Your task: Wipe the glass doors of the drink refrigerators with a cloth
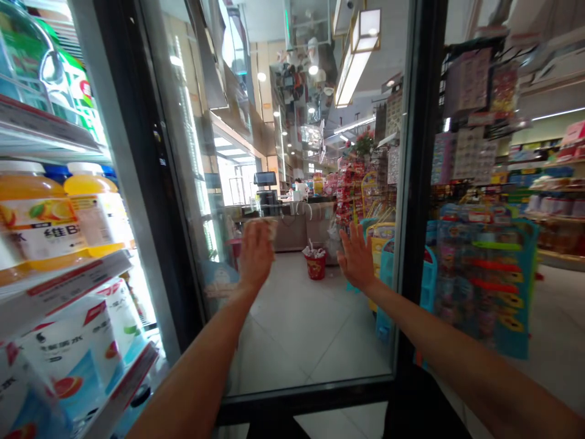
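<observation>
A glass door [292,341] in a dark frame stands swung out in front of me. Against its pane my left hand [256,253] presses a pale cloth [273,228], most of which is hidden under the palm and fingers. To the right, my right hand [357,256] lies with spread fingers at the glass, holding nothing. Both arms reach forward from the lower corners of the head view. Through the pane show a counter and the shop floor.
On the left are lit cooler shelves [68,286] with orange juice bottles [36,213] and white drink pouches [73,347]. Beyond the glass stands a red bucket [315,267]. Hanging toy packs [484,286] fill a rack right of the door.
</observation>
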`<state>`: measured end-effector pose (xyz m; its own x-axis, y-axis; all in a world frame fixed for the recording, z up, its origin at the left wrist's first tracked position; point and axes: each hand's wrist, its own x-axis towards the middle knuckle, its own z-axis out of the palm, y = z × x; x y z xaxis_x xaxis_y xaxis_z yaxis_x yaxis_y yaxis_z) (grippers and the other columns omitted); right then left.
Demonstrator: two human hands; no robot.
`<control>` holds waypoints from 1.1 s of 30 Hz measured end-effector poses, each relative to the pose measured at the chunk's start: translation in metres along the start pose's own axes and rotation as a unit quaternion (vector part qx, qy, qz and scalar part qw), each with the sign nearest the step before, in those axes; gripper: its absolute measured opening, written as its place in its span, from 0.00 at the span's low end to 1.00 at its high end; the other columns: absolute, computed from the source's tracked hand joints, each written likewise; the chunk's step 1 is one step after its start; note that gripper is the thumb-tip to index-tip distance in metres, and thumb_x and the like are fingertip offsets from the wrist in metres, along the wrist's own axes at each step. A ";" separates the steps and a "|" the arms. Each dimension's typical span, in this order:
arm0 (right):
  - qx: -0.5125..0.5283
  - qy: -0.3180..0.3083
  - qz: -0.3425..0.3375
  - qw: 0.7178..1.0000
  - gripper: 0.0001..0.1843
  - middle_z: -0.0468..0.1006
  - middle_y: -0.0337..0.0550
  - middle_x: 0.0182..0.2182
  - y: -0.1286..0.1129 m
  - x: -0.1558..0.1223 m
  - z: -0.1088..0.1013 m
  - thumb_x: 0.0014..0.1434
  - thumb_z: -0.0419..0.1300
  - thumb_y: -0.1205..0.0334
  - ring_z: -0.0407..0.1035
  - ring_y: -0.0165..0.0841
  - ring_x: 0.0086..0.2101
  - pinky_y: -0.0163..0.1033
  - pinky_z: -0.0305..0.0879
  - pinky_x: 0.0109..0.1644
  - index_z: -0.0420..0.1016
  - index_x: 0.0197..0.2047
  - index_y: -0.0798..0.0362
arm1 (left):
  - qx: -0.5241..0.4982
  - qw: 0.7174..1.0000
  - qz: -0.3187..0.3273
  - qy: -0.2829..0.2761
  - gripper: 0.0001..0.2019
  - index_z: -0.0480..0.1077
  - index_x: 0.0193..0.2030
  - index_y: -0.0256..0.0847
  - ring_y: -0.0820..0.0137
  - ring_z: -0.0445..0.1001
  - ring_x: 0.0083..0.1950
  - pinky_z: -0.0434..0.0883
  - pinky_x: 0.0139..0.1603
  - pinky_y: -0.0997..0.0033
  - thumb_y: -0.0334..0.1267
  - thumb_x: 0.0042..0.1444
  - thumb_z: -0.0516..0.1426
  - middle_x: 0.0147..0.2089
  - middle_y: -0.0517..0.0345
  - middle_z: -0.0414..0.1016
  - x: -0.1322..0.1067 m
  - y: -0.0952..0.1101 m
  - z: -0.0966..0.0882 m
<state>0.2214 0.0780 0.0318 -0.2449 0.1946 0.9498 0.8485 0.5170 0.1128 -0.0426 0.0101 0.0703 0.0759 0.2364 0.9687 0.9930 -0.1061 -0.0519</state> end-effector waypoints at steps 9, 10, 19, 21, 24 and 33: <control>-0.017 -0.022 -0.069 0.997 0.30 0.47 0.45 0.67 0.029 0.000 -0.009 0.61 0.47 0.63 0.35 0.39 0.67 0.58 0.35 0.67 0.48 0.67 0.48 | 0.029 0.991 -0.110 0.074 0.27 0.53 0.64 0.26 0.54 0.45 0.70 0.50 0.67 0.46 0.40 0.61 0.45 0.66 0.32 0.52 0.005 -0.068 -0.018; -0.014 -0.014 -0.070 0.997 0.30 0.49 0.46 0.67 0.028 0.000 -0.009 0.62 0.46 0.63 0.34 0.39 0.67 0.58 0.35 0.67 0.49 0.67 0.49 | 0.032 0.977 -0.172 0.118 0.28 0.52 0.64 0.23 0.53 0.45 0.70 0.50 0.66 0.44 0.41 0.61 0.44 0.66 0.28 0.51 0.009 -0.078 -0.021; -0.001 -0.002 -0.143 0.990 0.30 0.54 0.45 0.65 0.056 0.001 -0.015 0.60 0.48 0.65 0.40 0.38 0.66 0.57 0.38 0.67 0.52 0.66 0.46 | 0.016 0.980 0.193 -0.052 0.23 0.55 0.64 0.43 0.67 0.40 0.71 0.46 0.69 0.59 0.37 0.61 0.46 0.68 0.54 0.54 0.054 0.035 0.023; -0.018 0.031 -0.146 0.989 0.32 0.53 0.43 0.65 0.080 0.003 -0.022 0.60 0.49 0.65 0.41 0.38 0.66 0.59 0.35 0.67 0.50 0.66 0.43 | 0.030 0.982 0.181 -0.036 0.22 0.56 0.63 0.42 0.66 0.44 0.71 0.47 0.69 0.58 0.39 0.61 0.46 0.68 0.54 0.55 0.076 0.019 0.016; -0.027 0.073 -0.135 0.988 0.34 0.52 0.41 0.66 0.107 0.007 -0.034 0.60 0.49 0.65 0.41 0.38 0.66 0.59 0.32 0.67 0.45 0.67 0.40 | 0.044 0.992 -0.032 0.115 0.24 0.55 0.62 0.30 0.59 0.49 0.69 0.51 0.68 0.51 0.41 0.63 0.43 0.67 0.45 0.54 0.111 -0.039 -0.010; 0.058 0.048 -0.037 0.996 0.31 0.53 0.31 0.66 0.107 -0.007 -0.054 0.62 0.51 0.59 0.48 0.40 0.64 0.58 0.37 0.67 0.47 0.65 0.31 | 0.043 0.993 0.017 0.110 0.22 0.50 0.62 0.27 0.58 0.43 0.70 0.56 0.47 0.39 0.40 0.67 0.39 0.67 0.36 0.49 0.121 -0.028 -0.033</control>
<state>0.3387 0.0871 0.0525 -0.2536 0.0741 0.9645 0.7685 0.6209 0.1544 -0.0641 0.0100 0.1974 0.0973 0.0156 0.9951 0.9950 -0.0246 -0.0969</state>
